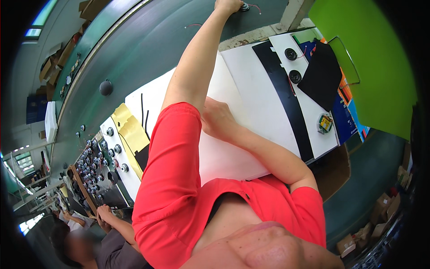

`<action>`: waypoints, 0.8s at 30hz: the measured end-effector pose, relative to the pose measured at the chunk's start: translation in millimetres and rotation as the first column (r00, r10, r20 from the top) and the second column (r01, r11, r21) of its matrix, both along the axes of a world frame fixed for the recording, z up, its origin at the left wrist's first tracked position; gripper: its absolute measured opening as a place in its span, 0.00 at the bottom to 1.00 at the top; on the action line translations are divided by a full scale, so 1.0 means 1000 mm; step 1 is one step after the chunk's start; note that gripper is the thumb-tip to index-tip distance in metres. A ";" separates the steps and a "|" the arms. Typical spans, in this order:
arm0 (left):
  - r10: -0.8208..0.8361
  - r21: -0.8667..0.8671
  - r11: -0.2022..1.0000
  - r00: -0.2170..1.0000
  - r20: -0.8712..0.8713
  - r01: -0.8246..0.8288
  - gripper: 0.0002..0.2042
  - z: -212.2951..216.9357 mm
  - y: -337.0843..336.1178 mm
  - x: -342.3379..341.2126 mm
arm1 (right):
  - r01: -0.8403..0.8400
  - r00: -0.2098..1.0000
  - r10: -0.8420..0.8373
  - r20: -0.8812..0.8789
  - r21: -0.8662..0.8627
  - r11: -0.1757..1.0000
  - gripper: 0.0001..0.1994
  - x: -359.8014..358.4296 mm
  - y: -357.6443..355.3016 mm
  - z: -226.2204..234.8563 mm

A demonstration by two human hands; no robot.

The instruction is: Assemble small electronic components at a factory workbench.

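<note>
Stretched far forward, my left hand is at the top edge, partly cut off. Its fingers close at a small round speaker with thin red wires, over the dark green bench surface. My right hand is curled above the white board in front of me. The left forearm covers its fingertips, so anything inside it is hidden. On the right part of the board are two black round speakers, a black sheet and a round part with a yellow piece.
Many small speakers stand at left, near yellow paper with black strips. A dark round knob sits on the green surface. A bright green panel rises at right. A co-worker's hand is at lower left. Cardboard boxes lie lower right.
</note>
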State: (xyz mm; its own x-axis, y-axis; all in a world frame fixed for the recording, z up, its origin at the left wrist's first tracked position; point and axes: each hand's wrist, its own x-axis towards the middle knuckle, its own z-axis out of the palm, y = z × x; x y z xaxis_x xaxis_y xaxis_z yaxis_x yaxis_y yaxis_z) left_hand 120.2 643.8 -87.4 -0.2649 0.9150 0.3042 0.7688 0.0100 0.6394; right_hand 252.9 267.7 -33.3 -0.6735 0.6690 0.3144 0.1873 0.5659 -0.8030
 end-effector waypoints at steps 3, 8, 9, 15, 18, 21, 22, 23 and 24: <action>-0.056 -0.133 0.989 0.998 0.008 0.057 0.18 -0.012 0.010 -0.056 | -0.056 0.998 0.058 -0.037 0.042 0.998 0.09 -0.009 -0.009 0.003; -0.072 0.019 0.997 0.996 -0.051 0.073 0.13 0.029 -0.075 -0.015 | -0.034 0.999 0.033 0.004 0.067 0.997 0.08 -0.004 -0.002 -0.008; -0.121 0.052 0.991 0.993 0.017 0.120 0.10 0.045 -0.102 -0.008 | -0.026 1.000 0.028 -0.014 0.088 0.996 0.08 -0.004 -0.002 -0.009; -0.343 -0.101 0.936 0.938 -0.044 0.338 0.09 0.088 -0.283 -0.010 | -0.047 0.998 0.045 0.051 0.047 0.998 0.09 -0.002 0.000 -0.004; -0.351 -0.250 0.898 0.932 0.091 0.363 0.08 0.106 -0.380 -0.025 | -0.024 0.998 0.020 0.055 0.072 0.997 0.10 0.002 -0.001 -0.010; -0.113 -0.233 0.956 0.956 0.270 0.179 0.09 0.116 -0.462 -0.051 | -0.103 0.993 0.095 0.077 0.116 0.988 0.08 -0.008 -0.009 0.007; -0.092 -0.136 0.980 0.933 0.347 0.147 0.08 0.115 -0.481 -0.062 | -0.082 0.994 0.077 0.079 0.062 0.995 0.07 -0.007 -0.009 0.004; -0.024 -0.086 0.995 0.935 0.355 0.059 0.08 0.116 -0.496 -0.073 | -0.055 0.995 0.054 0.085 0.009 0.998 0.06 -0.008 -0.010 0.002; 0.052 -0.110 0.994 0.940 0.336 -0.015 0.08 0.119 -0.512 -0.085 | -0.060 0.993 0.059 0.099 0.005 0.998 0.06 -0.009 -0.012 0.002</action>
